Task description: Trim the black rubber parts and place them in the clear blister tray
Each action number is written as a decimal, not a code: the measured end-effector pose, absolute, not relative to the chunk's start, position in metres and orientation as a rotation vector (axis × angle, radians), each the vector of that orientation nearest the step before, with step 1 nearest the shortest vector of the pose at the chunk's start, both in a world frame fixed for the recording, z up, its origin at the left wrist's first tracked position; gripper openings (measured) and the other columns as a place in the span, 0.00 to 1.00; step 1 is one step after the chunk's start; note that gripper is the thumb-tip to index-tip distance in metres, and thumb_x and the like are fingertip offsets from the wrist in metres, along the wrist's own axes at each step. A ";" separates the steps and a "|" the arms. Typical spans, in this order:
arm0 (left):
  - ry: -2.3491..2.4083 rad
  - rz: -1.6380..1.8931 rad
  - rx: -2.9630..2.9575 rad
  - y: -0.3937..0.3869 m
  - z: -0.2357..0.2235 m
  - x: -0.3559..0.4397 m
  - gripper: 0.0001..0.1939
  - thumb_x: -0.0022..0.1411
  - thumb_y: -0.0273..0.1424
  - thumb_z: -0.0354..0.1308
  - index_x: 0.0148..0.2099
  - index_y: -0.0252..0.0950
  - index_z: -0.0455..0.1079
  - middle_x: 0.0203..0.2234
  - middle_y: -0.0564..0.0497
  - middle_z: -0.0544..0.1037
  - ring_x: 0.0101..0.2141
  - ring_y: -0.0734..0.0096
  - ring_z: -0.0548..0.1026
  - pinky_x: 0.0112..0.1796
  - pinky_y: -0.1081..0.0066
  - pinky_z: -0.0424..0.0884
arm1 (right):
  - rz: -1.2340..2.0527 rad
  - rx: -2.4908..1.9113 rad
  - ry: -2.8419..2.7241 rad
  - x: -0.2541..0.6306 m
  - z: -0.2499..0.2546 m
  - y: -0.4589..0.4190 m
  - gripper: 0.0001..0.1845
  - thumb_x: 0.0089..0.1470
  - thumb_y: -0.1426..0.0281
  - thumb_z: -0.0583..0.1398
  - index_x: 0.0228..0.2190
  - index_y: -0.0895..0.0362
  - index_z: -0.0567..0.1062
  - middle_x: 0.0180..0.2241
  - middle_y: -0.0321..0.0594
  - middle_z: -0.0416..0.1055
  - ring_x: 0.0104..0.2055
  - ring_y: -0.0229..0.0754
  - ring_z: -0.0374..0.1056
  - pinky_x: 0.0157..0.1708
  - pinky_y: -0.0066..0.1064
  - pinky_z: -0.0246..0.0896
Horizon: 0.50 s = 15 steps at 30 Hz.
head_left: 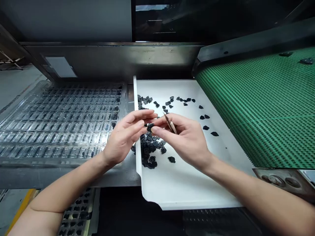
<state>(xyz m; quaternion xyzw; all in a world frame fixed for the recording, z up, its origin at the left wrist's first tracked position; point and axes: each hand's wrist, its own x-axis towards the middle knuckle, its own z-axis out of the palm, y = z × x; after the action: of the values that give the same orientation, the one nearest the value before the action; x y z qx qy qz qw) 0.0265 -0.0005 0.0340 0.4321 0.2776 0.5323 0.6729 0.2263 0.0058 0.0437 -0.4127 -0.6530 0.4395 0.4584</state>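
Fingers of the left hand (120, 140) curve beside a small black part (150, 127); whether they grip it, I cannot tell. The right hand (190, 138) pinches it over the white tray (192, 186), near the left rim, holding a pointed tool (170, 124) too. Open room separates this hand from the green belt's (270, 111) edge.

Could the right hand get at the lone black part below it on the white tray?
Probably yes: the lone black part lies close by on the white tray, with nothing covering it. But the right hand holds a black piece and a pointed tool, which may hamper its grip.
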 end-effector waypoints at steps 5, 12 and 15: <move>0.644 1.165 1.176 0.003 0.025 0.017 0.12 0.68 0.29 0.72 0.54 0.39 0.85 0.46 0.45 0.85 0.44 0.61 0.84 0.46 0.64 0.85 | 1.334 -1.051 -1.415 0.228 0.048 0.011 0.17 0.55 0.58 0.77 0.36 0.58 0.84 0.29 0.37 0.76 0.30 0.37 0.70 0.29 0.29 0.65; 0.610 1.038 1.139 0.007 0.022 0.010 0.13 0.69 0.27 0.72 0.55 0.39 0.83 0.41 0.47 0.87 0.38 0.62 0.88 0.44 0.64 0.87 | 1.497 -0.999 -1.387 0.224 0.053 0.009 0.21 0.55 0.53 0.77 0.34 0.58 0.83 0.21 0.30 0.64 0.21 0.31 0.55 0.21 0.27 0.55; 0.606 1.024 1.117 0.008 0.020 0.008 0.14 0.68 0.26 0.73 0.54 0.40 0.84 0.41 0.47 0.88 0.38 0.63 0.88 0.41 0.67 0.86 | 1.474 -0.999 -1.423 0.224 0.052 0.009 0.21 0.56 0.52 0.77 0.34 0.57 0.83 0.21 0.31 0.64 0.21 0.31 0.55 0.20 0.26 0.53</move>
<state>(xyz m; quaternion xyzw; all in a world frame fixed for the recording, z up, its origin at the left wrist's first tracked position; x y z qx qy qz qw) 0.0083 0.0082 0.0198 0.4985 0.2706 0.4571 0.6851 0.2239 0.0087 0.0519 -0.3983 -0.5671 0.5874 0.4180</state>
